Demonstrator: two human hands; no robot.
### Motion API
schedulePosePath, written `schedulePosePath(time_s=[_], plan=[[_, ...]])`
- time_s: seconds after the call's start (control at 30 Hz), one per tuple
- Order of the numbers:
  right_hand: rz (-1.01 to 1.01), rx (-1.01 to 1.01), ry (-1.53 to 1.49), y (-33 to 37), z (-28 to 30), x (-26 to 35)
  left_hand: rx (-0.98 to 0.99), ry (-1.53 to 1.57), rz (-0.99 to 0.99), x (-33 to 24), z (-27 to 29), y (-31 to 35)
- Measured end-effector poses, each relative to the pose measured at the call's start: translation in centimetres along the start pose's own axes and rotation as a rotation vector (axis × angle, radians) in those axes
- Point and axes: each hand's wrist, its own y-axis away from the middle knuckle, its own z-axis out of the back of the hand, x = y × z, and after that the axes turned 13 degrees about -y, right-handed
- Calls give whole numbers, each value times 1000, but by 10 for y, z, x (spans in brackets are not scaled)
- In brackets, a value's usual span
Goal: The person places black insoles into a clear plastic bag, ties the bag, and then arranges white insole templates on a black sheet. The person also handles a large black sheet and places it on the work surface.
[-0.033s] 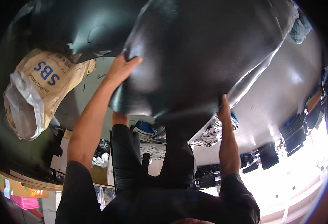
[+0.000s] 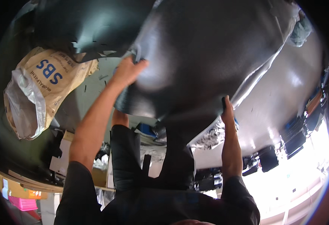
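Note:
A large, glossy black sheet (image 2: 194,56), bent and rubber-like, spans the upper middle of the head view, its lower end in front of my legs. My left hand (image 2: 128,71) grips the sheet's left edge, thumb pressed on the upper face and the fingers partly hidden beyond the edge. On the opposite side, my right hand (image 2: 227,108) is closed at the lower right edge, thumb upward. The sheet's right border shows a pale, shiny strip. Between the two hands the surface sags, and its underside is hidden from me.
At left lies a tan sack (image 2: 52,75) with blue print and a whitish lining. Another dark sheet (image 2: 97,26) is at the upper left. A greyish plastic bag (image 2: 301,32) sits far right. Stacks of dark pieces (image 2: 293,135) line the right. A pink basket (image 2: 23,203) stands lower left.
My left hand has shifted slightly to the right, and the sheet's left edge has moved with it. My right hand has barely moved.

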Motion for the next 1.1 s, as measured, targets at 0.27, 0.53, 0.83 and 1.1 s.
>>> schedulePosePath(time_s=[0.27, 0.53, 0.83, 1.1], plan=[[129, 7, 268, 78, -111, 19, -241, -100, -695, -119, 97, 203], [655, 575, 228, 371, -298, 9, -907, -60, -686, 0, 223, 575], [760, 1215, 536, 622, -445, -89, -1264, 784, -61, 165, 98, 888], [647, 1355, 1095, 687, -581, -290, -1602, 1255, 240, 355, 55, 899]])
